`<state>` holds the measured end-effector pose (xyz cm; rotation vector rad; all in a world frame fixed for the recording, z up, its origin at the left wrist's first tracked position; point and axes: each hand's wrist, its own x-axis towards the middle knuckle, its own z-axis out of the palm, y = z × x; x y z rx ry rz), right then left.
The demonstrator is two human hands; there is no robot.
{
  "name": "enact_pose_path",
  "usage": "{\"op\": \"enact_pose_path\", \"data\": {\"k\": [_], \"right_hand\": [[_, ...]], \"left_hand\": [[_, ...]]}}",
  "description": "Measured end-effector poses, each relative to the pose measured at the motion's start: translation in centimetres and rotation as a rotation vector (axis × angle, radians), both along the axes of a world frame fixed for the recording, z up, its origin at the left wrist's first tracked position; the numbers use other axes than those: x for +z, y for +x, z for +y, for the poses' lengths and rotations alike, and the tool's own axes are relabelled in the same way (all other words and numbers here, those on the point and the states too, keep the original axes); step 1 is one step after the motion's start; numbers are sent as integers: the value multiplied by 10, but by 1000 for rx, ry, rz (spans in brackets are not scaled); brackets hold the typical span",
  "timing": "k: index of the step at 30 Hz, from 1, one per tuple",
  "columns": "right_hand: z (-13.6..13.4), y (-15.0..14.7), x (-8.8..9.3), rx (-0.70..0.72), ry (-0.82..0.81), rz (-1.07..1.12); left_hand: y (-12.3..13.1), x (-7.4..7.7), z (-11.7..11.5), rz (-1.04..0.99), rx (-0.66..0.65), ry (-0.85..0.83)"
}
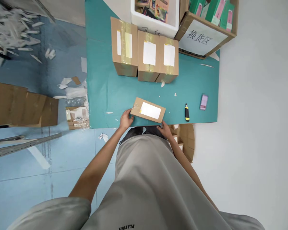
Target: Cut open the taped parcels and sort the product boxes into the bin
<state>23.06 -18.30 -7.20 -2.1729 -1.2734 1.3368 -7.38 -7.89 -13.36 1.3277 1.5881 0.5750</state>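
Note:
A small flat cardboard box point(137, 104) with a white label lies slightly slanted near the front edge of the green table. At its left end is my left hand point(126, 120), fingers curled against the side. My right hand point(165, 130) grips the lower right corner from below, partly past the table edge. Between them the two hands hold the box, label facing up. To the right lies a yellow and black utility knife point(187, 113). Farther right is a small pinkish item point(203, 102), blurred out.
Three taped, labelled cartons point(148, 52) stand in a row behind. A white foam bin point(156, 25) and a carton of green packages point(204, 36) stand at the back. A large open carton point(188, 142) sits below the table's right side. Paper scraps litter the floor at left.

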Motion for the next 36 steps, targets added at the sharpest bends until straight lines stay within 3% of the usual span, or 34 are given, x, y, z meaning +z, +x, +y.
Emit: {"op": "enact_pose_path", "data": {"k": [4, 11, 14, 19, 25, 30, 36], "right_hand": [[12, -6, -7, -44, 27, 84], [30, 13, 13, -63, 186, 227], [34, 17, 11, -88, 149, 237], [18, 17, -3, -268, 45, 236], [4, 5, -13, -283, 39, 214], [18, 12, -4, -285, 98, 207], [50, 29, 21, -180, 304, 154]], "left_hand": [[-4, 12, -9, -23, 38, -52], [-12, 36, -24, -58, 25, -78], [-15, 36, -24, -36, 59, -138], [-19, 28, -28, -66, 74, -202], [-19, 32, -37, -64, 4, -214], [-20, 49, -25, -81, -1, -158], [-19, 79, 6, -80, 33, 58]]}}
